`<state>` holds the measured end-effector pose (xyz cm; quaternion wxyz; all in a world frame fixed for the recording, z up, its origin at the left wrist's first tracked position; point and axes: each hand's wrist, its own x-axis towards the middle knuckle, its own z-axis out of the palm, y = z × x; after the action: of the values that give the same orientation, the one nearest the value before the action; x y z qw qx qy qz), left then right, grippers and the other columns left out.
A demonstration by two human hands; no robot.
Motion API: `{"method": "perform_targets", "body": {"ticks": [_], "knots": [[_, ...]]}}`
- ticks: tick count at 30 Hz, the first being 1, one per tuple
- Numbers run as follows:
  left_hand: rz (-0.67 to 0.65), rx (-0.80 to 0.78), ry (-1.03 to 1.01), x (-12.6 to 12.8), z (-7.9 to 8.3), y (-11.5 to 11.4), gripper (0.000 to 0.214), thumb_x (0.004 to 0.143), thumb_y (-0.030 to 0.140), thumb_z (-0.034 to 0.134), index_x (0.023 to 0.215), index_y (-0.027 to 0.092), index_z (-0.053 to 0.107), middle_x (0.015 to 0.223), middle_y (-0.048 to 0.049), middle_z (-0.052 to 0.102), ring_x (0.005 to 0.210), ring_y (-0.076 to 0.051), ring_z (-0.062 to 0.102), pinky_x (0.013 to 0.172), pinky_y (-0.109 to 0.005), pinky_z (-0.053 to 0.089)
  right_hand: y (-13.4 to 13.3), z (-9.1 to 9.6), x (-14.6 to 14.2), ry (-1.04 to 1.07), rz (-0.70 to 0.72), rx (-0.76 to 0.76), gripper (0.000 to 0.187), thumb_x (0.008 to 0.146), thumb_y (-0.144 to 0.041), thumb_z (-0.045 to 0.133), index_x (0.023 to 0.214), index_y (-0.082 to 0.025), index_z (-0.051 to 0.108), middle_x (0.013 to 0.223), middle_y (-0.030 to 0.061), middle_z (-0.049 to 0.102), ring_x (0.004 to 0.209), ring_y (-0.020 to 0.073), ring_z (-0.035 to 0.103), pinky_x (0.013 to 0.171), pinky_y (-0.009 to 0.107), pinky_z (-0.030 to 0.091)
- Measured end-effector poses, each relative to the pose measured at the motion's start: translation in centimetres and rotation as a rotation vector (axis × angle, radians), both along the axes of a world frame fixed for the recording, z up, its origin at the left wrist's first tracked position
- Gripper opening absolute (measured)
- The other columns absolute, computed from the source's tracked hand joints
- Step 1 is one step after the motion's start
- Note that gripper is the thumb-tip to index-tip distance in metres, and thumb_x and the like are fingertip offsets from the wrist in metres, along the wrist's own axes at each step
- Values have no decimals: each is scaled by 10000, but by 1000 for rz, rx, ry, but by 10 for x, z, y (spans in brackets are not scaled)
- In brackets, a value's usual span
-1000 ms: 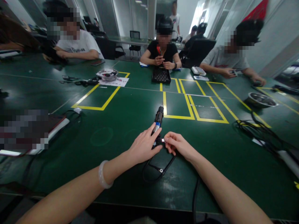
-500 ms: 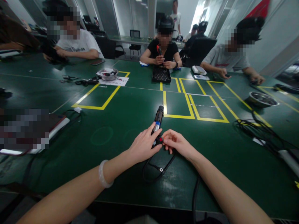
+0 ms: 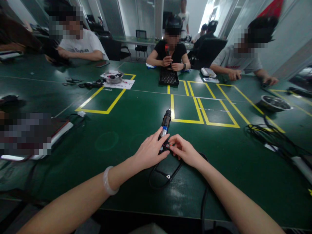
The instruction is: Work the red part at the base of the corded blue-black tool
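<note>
A black electric screwdriver (image 3: 166,119) with a blue band and a silver section lies on the green table, its thin bit pointing away from me. My left hand (image 3: 150,148) lies over its rear part, thumb on the near side and fingers wrapped along the body, holding it down. Close beside it my right hand (image 3: 185,150) pinches at a small red-and-black part (image 3: 168,146) at the screwdriver's side; the fingertips hide most of it. A thin black cable (image 3: 156,188) with a small ring-like end loops on the table below both hands.
Yellow tape rectangles (image 3: 186,121) mark the table ahead. A black tray (image 3: 168,78) stands before a co-worker opposite, who holds a red-topped tool. Metal bowls (image 3: 275,103) and bundled cables (image 3: 264,135) lie at right, another bowl (image 3: 114,77) on paper at left. Further people sit around.
My right fingers have shifted slightly at the small red part, showing a little more of it. My left hand and the screwdriver stay in place.
</note>
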<state>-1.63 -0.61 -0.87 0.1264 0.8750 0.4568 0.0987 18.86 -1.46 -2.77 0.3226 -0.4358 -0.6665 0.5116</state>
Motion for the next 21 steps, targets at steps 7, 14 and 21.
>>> {"method": "perform_targets", "body": {"ticks": [7, 14, 21], "knots": [[-1, 9, 4, 0, -2, 0, 633, 935, 472, 508, 1513, 247, 380, 1646, -129, 169, 1349, -336, 465, 1066, -479, 426, 1, 5, 1, -191, -42, 243, 52, 913, -244, 586, 924, -196, 603, 890, 19, 597, 717, 122, 568, 625, 246, 457], [-4, 33, 21, 1, -1, 0, 626, 934, 447, 519, 1511, 242, 388, 1639, -134, 190, 1331, -335, 473, 1048, -487, 436, -1, 6, -4, -191, -43, 217, 51, 924, -211, 557, 967, -194, 581, 737, -26, 575, 663, 126, 549, 647, 249, 432], [15, 54, 41, 2, 6, 1, 548, 933, 459, 526, 1455, 307, 468, 1591, -119, 287, 1264, -339, 507, 990, -500, 469, -4, 10, -5, -191, 5, 267, 158, 935, -142, 475, 1077, -200, 514, 899, 14, 634, 780, 139, 609, 708, 259, 453]]}}
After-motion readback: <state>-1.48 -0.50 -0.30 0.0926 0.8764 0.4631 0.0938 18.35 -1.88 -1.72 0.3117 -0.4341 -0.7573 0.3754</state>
